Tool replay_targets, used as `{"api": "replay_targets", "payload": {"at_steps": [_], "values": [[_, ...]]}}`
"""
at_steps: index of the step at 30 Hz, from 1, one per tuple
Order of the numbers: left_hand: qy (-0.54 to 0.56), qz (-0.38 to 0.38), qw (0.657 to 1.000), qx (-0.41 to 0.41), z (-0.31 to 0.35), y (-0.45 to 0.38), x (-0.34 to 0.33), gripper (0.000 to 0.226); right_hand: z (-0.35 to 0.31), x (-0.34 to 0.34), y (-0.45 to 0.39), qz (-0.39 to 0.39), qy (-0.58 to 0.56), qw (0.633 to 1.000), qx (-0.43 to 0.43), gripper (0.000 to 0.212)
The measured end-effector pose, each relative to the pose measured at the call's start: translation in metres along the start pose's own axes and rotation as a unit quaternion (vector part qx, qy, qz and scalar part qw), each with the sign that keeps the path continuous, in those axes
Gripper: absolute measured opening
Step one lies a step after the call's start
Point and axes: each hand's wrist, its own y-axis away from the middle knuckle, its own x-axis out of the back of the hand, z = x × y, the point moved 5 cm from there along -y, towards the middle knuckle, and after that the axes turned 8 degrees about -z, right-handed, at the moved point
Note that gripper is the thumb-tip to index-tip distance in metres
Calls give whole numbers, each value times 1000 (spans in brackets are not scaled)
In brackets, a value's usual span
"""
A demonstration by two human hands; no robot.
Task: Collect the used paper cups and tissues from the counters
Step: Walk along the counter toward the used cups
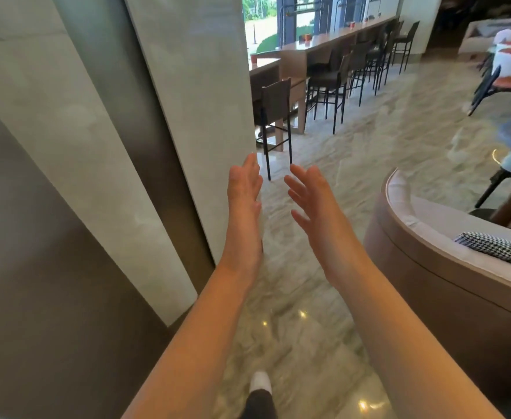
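Head view: person walking toward long counter [323, 45], left hand [243, 195] and right hand [314, 201] spread, holding nothing. Orange cups [307, 40] sitting there, far off. Approach step; reaching comes next.

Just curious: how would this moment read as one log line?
left hand: open, empty | right hand: open, empty | orange cups: on far counter, unreached

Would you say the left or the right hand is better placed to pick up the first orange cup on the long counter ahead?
Left, marginally: the left hand is on the side of the counter and its nearest orange cup. The right hand is equally open and empty. Both remain far off.
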Motion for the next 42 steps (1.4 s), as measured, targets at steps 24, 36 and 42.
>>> {"api": "replay_targets", "payload": {"at_steps": [24, 36, 42], "values": [[20, -35, 993, 107, -138, -278, 129, 73, 119, 7, -293, 112, 3, 990, -87, 75], [-19, -56, 997, 55, -102, -354, 133, 73, 80, 5, -364, 94, 0, 995, -14, 85], [-30, -45, 997, 48, -113, -403, 137, 68, 87, 25, -414, 86, -5, 996, -14, 71]]}}
